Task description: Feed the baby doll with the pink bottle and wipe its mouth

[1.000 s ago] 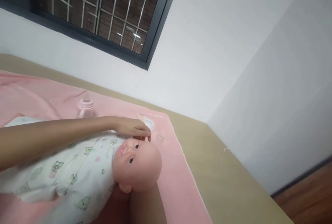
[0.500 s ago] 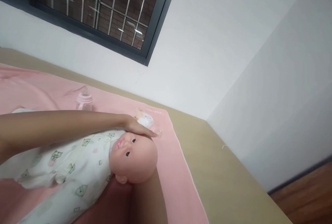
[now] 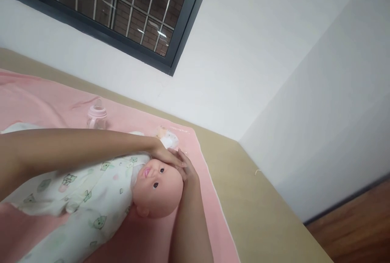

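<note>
A bald baby doll (image 3: 166, 196) in white clothing with green bear prints lies on its back, its head towards the right. My left hand (image 3: 167, 153) reaches across from the left and rests along the far side of the doll's head, fingers stretched out. At the crown, my right hand (image 3: 187, 165) curves around the head with its fingers apart, their tips beside my left fingers. Part of my right palm is hidden behind the head. Both hands touch the doll and neither is closed on it.
A pink mat (image 3: 210, 198) lies under the doll on a tan surface (image 3: 243, 198). Beyond my left arm stand a pink-topped baby bottle (image 3: 97, 116) and a small clear packet (image 3: 168, 138). A white wall (image 3: 219, 72) with a barred window (image 3: 134, 11) rises behind.
My right hand has come out from under the doll's head and now shows at its crown, meeting my left fingers. The head has shifted slightly in view.
</note>
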{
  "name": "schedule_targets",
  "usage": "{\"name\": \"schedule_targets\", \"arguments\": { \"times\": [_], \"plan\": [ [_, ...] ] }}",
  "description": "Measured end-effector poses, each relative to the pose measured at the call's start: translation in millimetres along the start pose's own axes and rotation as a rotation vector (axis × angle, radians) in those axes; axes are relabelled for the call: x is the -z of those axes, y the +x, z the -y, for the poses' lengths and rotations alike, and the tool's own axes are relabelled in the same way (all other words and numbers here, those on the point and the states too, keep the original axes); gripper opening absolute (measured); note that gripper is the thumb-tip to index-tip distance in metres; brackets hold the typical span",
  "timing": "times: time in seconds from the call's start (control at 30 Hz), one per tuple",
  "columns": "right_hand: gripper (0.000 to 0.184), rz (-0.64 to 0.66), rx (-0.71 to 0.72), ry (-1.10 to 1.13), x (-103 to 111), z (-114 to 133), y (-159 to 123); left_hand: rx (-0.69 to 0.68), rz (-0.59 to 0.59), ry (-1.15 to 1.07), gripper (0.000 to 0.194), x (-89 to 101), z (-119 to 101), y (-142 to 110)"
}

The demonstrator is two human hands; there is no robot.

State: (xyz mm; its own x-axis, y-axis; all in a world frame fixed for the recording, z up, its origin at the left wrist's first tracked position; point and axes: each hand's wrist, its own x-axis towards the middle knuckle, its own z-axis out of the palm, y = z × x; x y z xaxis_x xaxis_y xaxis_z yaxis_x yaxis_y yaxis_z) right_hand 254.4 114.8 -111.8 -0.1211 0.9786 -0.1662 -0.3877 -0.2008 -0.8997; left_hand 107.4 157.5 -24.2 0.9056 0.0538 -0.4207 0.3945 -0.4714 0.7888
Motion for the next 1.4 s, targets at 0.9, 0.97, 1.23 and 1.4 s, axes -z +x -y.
{"name": "schedule_targets", "arguments": {
  "times": [0.9,0.97,1.23,1.4],
  "plan": [
    [0.035,-0.005,-0.028,0.044,-5.4,1.8,17.9,0.015,-0.694,0.008,0.071,41.9,40.4,-80.9],
    [0.034,-0.014,-0.025,0.064,-7.6,1.8,17.3,0.037,-0.731,0.051,0.067,43.4,43.6,-78.3],
    [0.041,0.205,-0.017,0.085,-9.0,4.2,10.3,0.195,-0.780,0.089,0.095,41.4,48.9,-65.3],
    [0.043,0.284,-0.001,0.083,-9.8,3.9,7.5,0.188,-0.675,0.047,0.085,43.2,45.2,-60.0]
  ]
}}
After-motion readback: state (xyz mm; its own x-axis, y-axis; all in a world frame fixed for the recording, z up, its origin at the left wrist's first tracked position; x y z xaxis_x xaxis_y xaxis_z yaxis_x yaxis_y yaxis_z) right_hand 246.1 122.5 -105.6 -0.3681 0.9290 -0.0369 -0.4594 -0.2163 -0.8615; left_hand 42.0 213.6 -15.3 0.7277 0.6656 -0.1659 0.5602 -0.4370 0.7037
